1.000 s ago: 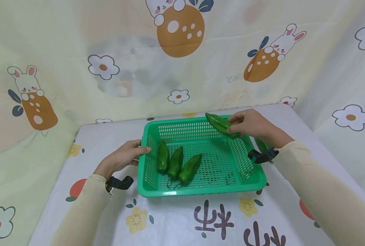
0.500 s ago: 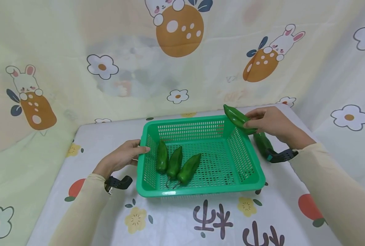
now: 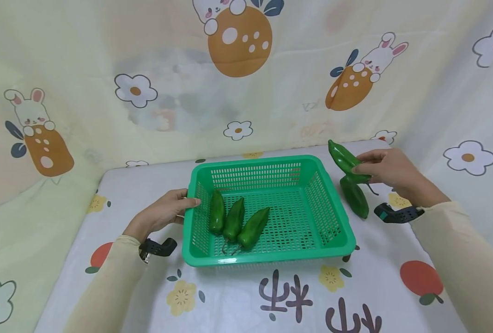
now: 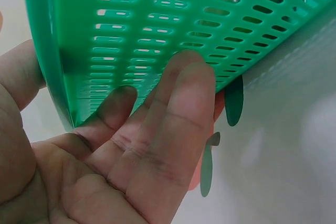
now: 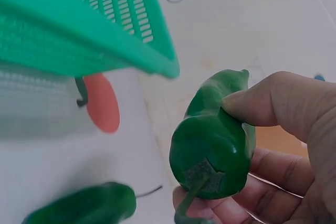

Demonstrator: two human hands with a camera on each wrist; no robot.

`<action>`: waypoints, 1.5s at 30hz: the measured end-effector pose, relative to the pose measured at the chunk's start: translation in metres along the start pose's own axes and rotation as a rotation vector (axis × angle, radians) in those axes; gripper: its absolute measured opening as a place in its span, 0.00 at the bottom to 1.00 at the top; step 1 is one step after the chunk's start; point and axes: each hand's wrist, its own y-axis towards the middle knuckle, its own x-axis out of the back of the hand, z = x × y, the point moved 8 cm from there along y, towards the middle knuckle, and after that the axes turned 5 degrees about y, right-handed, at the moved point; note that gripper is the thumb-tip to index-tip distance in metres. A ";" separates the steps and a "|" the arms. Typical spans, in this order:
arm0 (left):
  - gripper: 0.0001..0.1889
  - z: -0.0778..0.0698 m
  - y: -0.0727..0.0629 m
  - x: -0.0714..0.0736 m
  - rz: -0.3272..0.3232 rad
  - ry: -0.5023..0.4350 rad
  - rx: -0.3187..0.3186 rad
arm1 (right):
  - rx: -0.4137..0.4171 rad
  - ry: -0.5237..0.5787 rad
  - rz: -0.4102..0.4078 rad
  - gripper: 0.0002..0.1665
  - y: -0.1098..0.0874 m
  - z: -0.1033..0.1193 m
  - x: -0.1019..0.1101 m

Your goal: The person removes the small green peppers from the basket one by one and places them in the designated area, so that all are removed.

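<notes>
A green plastic basket (image 3: pixel 271 257) with slotted walls stands on the table. My left hand (image 3: pixel 161 212) holds its left side, thumb over the rim and fingers against the outer wall, as the left wrist view also shows. Three green peppers (image 3: pixel 234 221) lie side by side in the basket's left half. Beyond its right side, my right hand (image 3: pixel 396 173) pinches a green pepper (image 3: pixel 343 157) between thumb and fingers. In the right wrist view, that pepper's stem end (image 5: pixel 205 177) faces the camera. Another green pepper (image 3: pixel 355 198) lies on the table just below the held one.
A white cloth (image 3: pixel 225 300) printed with flowers, fruit and characters covers the table. Behind it hangs a pale curtain (image 3: pixel 179 115) with rabbit prints. Dark straps (image 3: pixel 398 213) circle both wrists.
My right hand has carried its pepper from above the basket's back right corner rightward, past the rim, to above the pepper on the table. The left hand keeps its hold on the basket.
</notes>
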 end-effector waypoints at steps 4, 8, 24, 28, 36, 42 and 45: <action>0.27 -0.001 -0.001 0.000 0.002 0.000 -0.002 | -0.017 -0.013 -0.012 0.35 -0.001 -0.014 0.006; 0.27 0.000 -0.001 0.000 0.010 -0.007 -0.012 | -0.046 -0.026 -0.015 0.37 -0.002 -0.028 0.011; 0.27 0.000 -0.002 0.000 0.008 -0.003 -0.014 | -0.127 0.025 -0.055 0.39 -0.009 -0.087 0.017; 0.27 -0.001 -0.002 0.000 0.008 -0.003 -0.014 | -0.145 0.038 -0.061 0.39 -0.008 -0.100 0.015; 0.28 -0.001 -0.002 0.000 0.011 -0.003 -0.017 | -0.198 0.056 -0.069 0.41 -0.008 -0.122 0.011; 0.28 0.000 -0.001 0.000 0.009 -0.008 -0.021 | -0.240 0.070 -0.054 0.43 -0.008 -0.136 0.008; 0.28 -0.001 -0.001 0.000 0.009 -0.009 -0.022 | -0.263 0.076 -0.047 0.42 -0.008 -0.142 0.005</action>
